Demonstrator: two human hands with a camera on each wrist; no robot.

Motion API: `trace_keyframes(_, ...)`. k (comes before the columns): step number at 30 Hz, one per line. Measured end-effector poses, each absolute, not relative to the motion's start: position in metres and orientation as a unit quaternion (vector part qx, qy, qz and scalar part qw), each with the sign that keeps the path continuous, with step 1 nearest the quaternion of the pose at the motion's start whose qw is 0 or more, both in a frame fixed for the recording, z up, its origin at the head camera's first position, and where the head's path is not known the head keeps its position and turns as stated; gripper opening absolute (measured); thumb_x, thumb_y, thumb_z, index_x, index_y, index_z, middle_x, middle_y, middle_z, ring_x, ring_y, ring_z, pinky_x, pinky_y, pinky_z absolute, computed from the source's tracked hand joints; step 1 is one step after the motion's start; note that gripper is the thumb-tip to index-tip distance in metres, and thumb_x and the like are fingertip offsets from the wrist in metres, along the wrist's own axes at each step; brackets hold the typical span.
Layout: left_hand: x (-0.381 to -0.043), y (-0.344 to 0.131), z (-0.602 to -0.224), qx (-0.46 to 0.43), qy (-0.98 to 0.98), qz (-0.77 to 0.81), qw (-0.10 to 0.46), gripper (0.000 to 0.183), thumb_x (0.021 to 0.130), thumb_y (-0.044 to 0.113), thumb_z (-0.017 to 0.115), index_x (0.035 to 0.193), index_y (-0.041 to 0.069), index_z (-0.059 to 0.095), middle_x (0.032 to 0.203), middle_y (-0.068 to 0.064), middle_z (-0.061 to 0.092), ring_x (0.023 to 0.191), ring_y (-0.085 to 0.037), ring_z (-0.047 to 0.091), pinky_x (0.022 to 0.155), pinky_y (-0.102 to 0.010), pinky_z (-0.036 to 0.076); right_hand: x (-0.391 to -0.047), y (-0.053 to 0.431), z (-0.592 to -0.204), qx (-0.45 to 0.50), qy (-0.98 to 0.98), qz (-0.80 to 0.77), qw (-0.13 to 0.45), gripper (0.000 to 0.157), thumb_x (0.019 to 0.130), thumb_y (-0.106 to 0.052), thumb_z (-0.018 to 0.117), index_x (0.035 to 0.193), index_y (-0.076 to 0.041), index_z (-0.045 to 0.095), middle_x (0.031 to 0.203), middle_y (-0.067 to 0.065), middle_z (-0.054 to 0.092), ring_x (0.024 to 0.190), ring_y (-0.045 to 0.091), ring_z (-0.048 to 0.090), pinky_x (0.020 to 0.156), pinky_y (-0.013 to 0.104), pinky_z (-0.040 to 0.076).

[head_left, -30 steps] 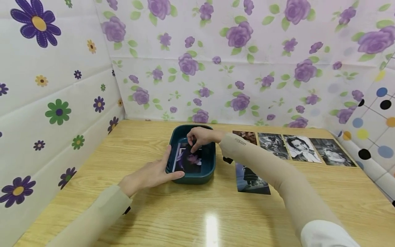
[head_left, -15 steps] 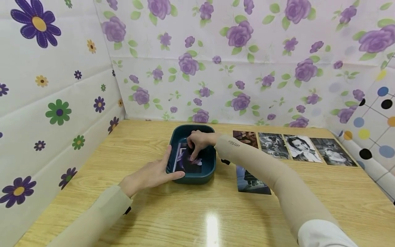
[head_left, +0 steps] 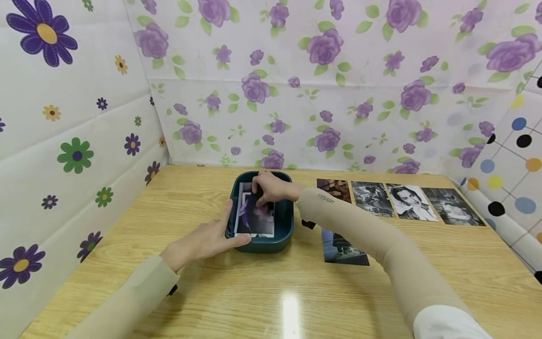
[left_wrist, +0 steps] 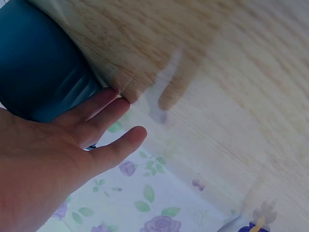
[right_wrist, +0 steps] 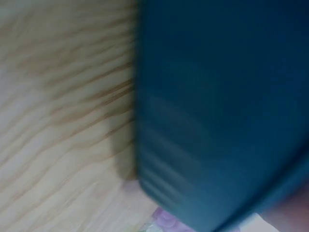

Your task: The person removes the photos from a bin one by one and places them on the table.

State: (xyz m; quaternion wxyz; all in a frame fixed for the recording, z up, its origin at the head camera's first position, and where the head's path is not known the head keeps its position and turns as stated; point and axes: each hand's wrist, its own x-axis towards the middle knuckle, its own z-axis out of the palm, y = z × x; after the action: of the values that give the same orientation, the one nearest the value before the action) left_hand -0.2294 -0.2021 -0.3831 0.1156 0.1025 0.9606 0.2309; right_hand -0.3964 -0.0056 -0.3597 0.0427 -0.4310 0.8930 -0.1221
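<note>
A dark teal rectangular box (head_left: 271,246) with rounded corners stands on the wooden table. Inside it, my right hand (head_left: 274,187) pinches a dark purple-toned photo (head_left: 254,223) between thumb and fingers. A strip of another, black-and-white photo (head_left: 264,235) shows beneath its near edge. My left hand (head_left: 201,243) rests against the box's near left corner, fingers fairly straight, thumb by the front rim. In the left wrist view, extended fingers (left_wrist: 108,113) lie beside the teal wall (left_wrist: 43,63). The right wrist view holds mostly the blurred box side (right_wrist: 207,106), with the right fingers hidden.
Right of the box, a row of photos lies at the back: a brownish one (head_left: 334,188), a black-and-white scene (head_left: 372,199), a portrait (head_left: 411,202) and a dark one (head_left: 454,207). A bluish photo (head_left: 344,249) lies nearer, partly under the right forearm. Flowered sheets (head_left: 288,94) enclose the table.
The right hand has moved down onto the purple-toned photo and shifted it up and slightly left, uncovering a strip of the photo beneath. The left hand stays at the box.
</note>
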Motion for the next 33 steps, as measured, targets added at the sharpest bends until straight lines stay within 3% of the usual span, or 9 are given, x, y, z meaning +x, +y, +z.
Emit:
trace_keyframes(5, -0.230, -0.202, -0.381, 0.105, 0.961, 0.229, 0.115, 0.113, 0.080, 0.081, 0.046, 0.153, 0.025, -0.019, 0.149, -0.025, 0.039, 0.122, -0.038, 0.056, 0.102, -0.051, 0.044, -0.398, 0.014, -0.326, -0.427, 0.867, -0.254, 0.026, 0.028, 0.074, -0.013, 0.083, 0.092, -0.003, 0.063, 0.098, 0.010, 0.062, 0.095, 0.021, 0.054, 0.091, 0.033, 0.045)
trace_keyframes(7, -0.231, -0.202, -0.381, 0.109, 0.961, 0.228, 0.111, 0.114, 0.080, 0.081, 0.046, 0.153, 0.024, -0.019, 0.150, -0.025, 0.037, 0.123, -0.039, 0.055, 0.103, -0.051, 0.043, -0.400, 0.028, -0.311, -0.416, 0.860, -0.294, 0.027, 0.027, 0.074, -0.011, 0.082, 0.091, -0.003, 0.063, 0.094, 0.008, 0.062, 0.089, 0.020, 0.053, 0.085, 0.030, 0.045)
trace_keyframes(12, -0.231, -0.201, -0.382, 0.118, 0.962, 0.222, 0.101, 0.114, 0.079, 0.082, 0.046, 0.154, 0.023, -0.018, 0.152, -0.023, 0.035, 0.126, -0.040, 0.053, 0.105, -0.050, 0.042, -0.399, 0.079, -0.283, -0.367, 0.851, -0.368, 0.073, 0.022, 0.080, -0.009, 0.076, 0.097, -0.005, 0.064, 0.094, 0.009, 0.059, 0.077, 0.019, 0.052, 0.070, 0.028, 0.044)
trace_keyframes(15, -0.230, -0.201, -0.383, 0.119, 0.963, 0.218, 0.102, 0.114, 0.080, 0.082, 0.046, 0.154, 0.022, -0.017, 0.151, -0.024, 0.036, 0.124, -0.040, 0.055, 0.103, -0.051, 0.043, -0.395, 0.121, -0.275, -0.345, 0.857, -0.371, 0.091, 0.020, 0.083, -0.006, 0.072, 0.101, -0.004, 0.064, 0.101, 0.012, 0.060, 0.082, 0.020, 0.056, 0.073, 0.029, 0.048)
trace_keyframes(23, -0.229, -0.200, -0.381, 0.115, 0.965, 0.208, 0.107, 0.115, 0.079, 0.082, 0.046, 0.155, 0.020, -0.015, 0.148, -0.027, 0.040, 0.122, -0.041, 0.056, 0.101, -0.052, 0.045, -0.373, 0.243, -0.291, -0.285, 0.873, -0.343, 0.195, 0.019, 0.083, -0.005, 0.069, 0.100, -0.001, 0.061, 0.105, 0.018, 0.065, 0.087, 0.027, 0.065, 0.079, 0.039, 0.056)
trace_keyframes(28, -0.230, -0.200, -0.380, 0.115, 0.966, 0.207, 0.107, 0.115, 0.079, 0.082, 0.046, 0.155, 0.020, -0.015, 0.148, -0.026, 0.041, 0.122, -0.041, 0.056, 0.101, -0.052, 0.045, -0.355, 0.298, -0.312, -0.261, 0.882, -0.316, 0.232, 0.017, 0.084, -0.008, 0.069, 0.098, -0.002, 0.061, 0.101, 0.015, 0.063, 0.082, 0.020, 0.061, 0.074, 0.034, 0.053)
trace_keyframes(33, -0.230, -0.199, -0.380, 0.117, 0.966, 0.205, 0.109, 0.114, 0.080, 0.082, 0.046, 0.154, 0.022, -0.017, 0.146, -0.027, 0.042, 0.121, -0.040, 0.057, 0.101, -0.052, 0.045, -0.343, 0.323, -0.339, -0.267, 0.882, -0.299, 0.248, 0.013, 0.083, -0.002, 0.067, 0.095, -0.001, 0.064, 0.093, 0.013, 0.060, 0.070, 0.012, 0.050, 0.063, 0.029, 0.046)
